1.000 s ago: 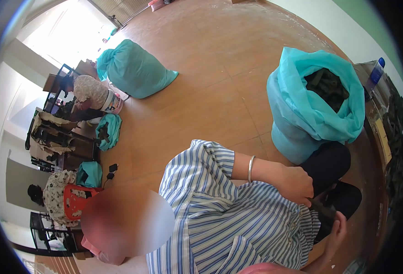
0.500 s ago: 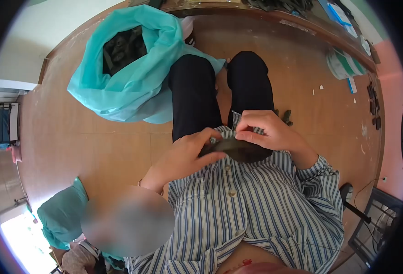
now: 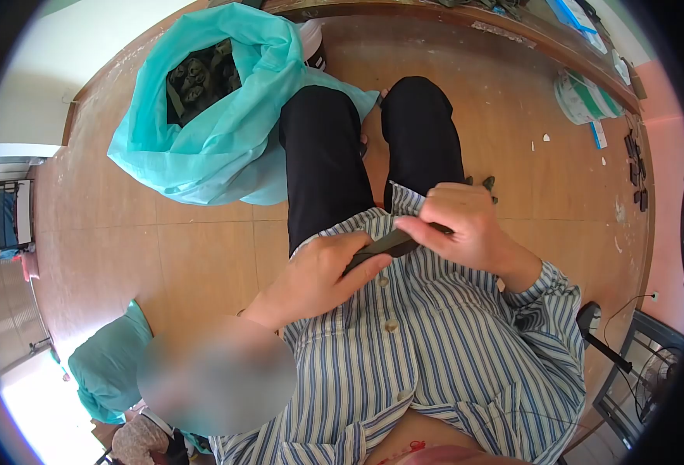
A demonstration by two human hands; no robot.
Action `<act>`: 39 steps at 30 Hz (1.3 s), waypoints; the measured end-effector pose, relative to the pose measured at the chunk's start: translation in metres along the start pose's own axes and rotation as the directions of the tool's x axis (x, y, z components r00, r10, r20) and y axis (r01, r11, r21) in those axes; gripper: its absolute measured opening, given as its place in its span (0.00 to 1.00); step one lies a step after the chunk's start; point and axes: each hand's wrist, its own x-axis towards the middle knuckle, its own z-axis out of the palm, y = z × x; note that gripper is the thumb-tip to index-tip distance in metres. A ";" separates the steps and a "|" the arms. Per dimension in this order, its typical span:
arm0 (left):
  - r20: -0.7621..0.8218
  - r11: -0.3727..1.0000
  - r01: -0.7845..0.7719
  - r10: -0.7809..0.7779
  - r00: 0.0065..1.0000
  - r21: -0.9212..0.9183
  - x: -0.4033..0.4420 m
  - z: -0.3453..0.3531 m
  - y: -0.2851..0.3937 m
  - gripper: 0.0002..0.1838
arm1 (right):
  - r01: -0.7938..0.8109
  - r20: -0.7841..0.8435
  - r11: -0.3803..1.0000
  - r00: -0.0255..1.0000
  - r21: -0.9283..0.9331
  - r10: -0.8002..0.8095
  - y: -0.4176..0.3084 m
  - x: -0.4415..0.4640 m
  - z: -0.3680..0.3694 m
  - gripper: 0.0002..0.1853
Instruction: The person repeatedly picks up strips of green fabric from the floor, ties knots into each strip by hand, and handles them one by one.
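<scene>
My left hand [image 3: 328,267] is closed on one end of a dark olive, flat piece [image 3: 392,243], thumb on the near side and fingers on the far side. The piece looks thin and slightly curved, seen nearly edge-on; its material I cannot make out. At its other end my right hand [image 3: 460,221] grips it with the thumb along the top edge and the fingers curled. Both hands are over my lap, in front of the striped shirt [image 3: 404,310]. The fingers cover both ends of the piece.
A large turquoise bag [image 3: 225,147] holding dark items stands by my left knee. A wooden ledge [image 3: 543,50] runs along the far side. A white-and-green bucket [image 3: 578,97] stands at the far right, and a metal-framed fan [image 3: 644,380] at the near right. Another person is partly visible at lower left.
The olive piece has turned from lying broad and oval to nearly edge-on and slanted. My right hand has moved slightly right, and both hands have closed more firmly on it.
</scene>
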 end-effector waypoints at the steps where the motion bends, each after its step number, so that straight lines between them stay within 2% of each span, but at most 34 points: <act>1: 0.031 0.999 0.039 -0.038 0.999 -0.036 -0.003 -0.004 0.001 0.14 | 0.023 -0.062 0.999 0.998 -0.041 -0.026 -0.001 -0.001 -0.003 0.19; 3: 0.093 0.986 0.122 -0.112 0.989 -0.110 -0.008 -0.012 0.007 0.16 | 0.003 -0.071 0.997 0.997 -0.074 -0.008 0.008 -0.011 -0.021 0.18; 4: 0.123 0.976 0.165 -0.148 0.981 -0.144 -0.011 -0.015 0.007 0.16 | -0.173 -0.259 0.979 0.956 -0.108 0.140 0.022 -0.019 -0.036 0.18; 5: 0.121 0.975 0.167 -0.150 0.981 -0.146 -0.016 -0.017 0.001 0.16 | -0.346 -0.442 0.932 0.856 -0.108 0.267 0.040 -0.027 -0.052 0.18; 6: 0.116 0.975 0.174 -0.159 0.980 -0.138 -0.023 -0.019 -0.008 0.17 | -0.506 -0.610 0.860 0.705 -0.072 0.363 0.059 -0.036 -0.069 0.18; 7: 0.113 0.974 0.182 -0.168 0.979 -0.132 -0.031 -0.020 -0.017 0.17 | -0.529 -0.591 0.848 0.682 0.007 0.431 0.084 -0.055 -0.084 0.19; 9: 0.107 0.972 0.200 -0.187 0.976 -0.124 -0.042 -0.018 -0.027 0.18 | -0.569 -0.515 0.805 0.747 -0.169 0.420 0.104 -0.071 -0.070 0.12; 11: 0.071 0.986 0.151 -0.146 0.987 -0.069 -0.036 -0.014 -0.024 0.18 | -0.416 -0.301 0.789 0.904 -0.453 0.304 0.102 -0.059 -0.055 0.05; 12: 0.043 0.995 0.104 -0.103 0.994 -0.006 -0.027 -0.014 -0.018 0.18 | -0.462 -0.267 0.719 0.887 -0.518 0.378 0.090 -0.050 -0.041 0.13; 14: 0.000 0.993 0.013 -0.013 1.000 0.120 -0.015 -0.011 -0.010 0.18 | -0.211 -0.140 0.902 0.975 -0.376 0.170 0.057 -0.024 -0.013 0.14; 16: -0.002 0.991 -0.006 0.006 1.000 0.137 -0.010 -0.010 -0.007 0.18 | -0.071 0.154 0.987 0.984 -0.146 0.094 0.026 -0.011 0.002 0.15; 17: -0.002 0.989 -0.023 0.023 1.000 0.149 -0.008 -0.009 -0.007 0.17 | -0.068 0.221 0.995 0.972 -0.069 0.082 0.016 -0.008 0.008 0.10; 19: 0.001 0.984 -0.055 0.056 0.998 0.172 -0.006 -0.005 -0.009 0.17 | 0.043 0.184 0.995 0.981 0.090 -0.059 0.021 -0.009 0.022 0.07; 20: 0.004 0.983 -0.057 0.057 0.998 0.175 -0.003 0.000 -0.010 0.17 | 0.043 0.180 0.995 0.982 0.089 -0.058 0.019 -0.009 0.025 0.07; 23: -0.279 0.938 -0.235 0.304 0.911 0.254 0.011 0.023 -0.013 0.16 | 0.061 0.122 0.994 0.990 0.087 -0.071 0.008 -0.002 0.030 0.13; 25: -0.365 0.914 -0.284 0.380 0.850 0.290 0.012 0.028 -0.011 0.16 | 0.068 0.105 0.994 0.992 0.088 -0.077 0.004 0.000 0.028 0.15; 29: -0.153 0.959 -0.223 0.250 0.956 0.175 0.005 0.025 0.005 0.14 | 0.183 -0.095 0.982 0.979 0.037 -0.179 0.000 0.003 0.013 0.19; 30: -0.153 0.959 -0.221 0.248 0.957 0.175 0.004 0.023 0.004 0.14 | 0.161 -0.131 0.986 0.977 -0.042 -0.166 0.001 0.002 0.005 0.20; 32: -0.082 0.969 -0.208 0.220 0.972 0.131 -0.004 0.013 -0.002 0.13 | 0.098 -0.227 0.978 0.964 -0.185 -0.139 0.010 -0.006 -0.014 0.21; 34: -0.009 0.978 -0.191 0.192 0.981 0.085 -0.010 0.004 -0.007 0.13 | -0.135 -0.452 0.961 0.892 -0.242 0.011 0.018 -0.020 -0.030 0.22; 36: -0.002 0.977 -0.172 0.173 0.985 0.125 -0.012 -0.004 -0.005 0.12 | -0.104 -0.414 0.882 0.904 -0.460 -0.110 0.029 -0.023 -0.048 0.21; 37: 0.005 0.974 -0.157 0.158 0.987 0.165 -0.011 -0.008 -0.004 0.12 | -0.106 -0.413 0.881 0.904 -0.461 -0.107 0.032 -0.023 -0.044 0.21; 39: 0.004 0.963 -0.123 0.126 0.992 0.240 -0.012 -0.009 -0.004 0.11 | -0.202 -0.408 0.917 0.912 -0.343 0.048 0.042 -0.023 -0.031 0.19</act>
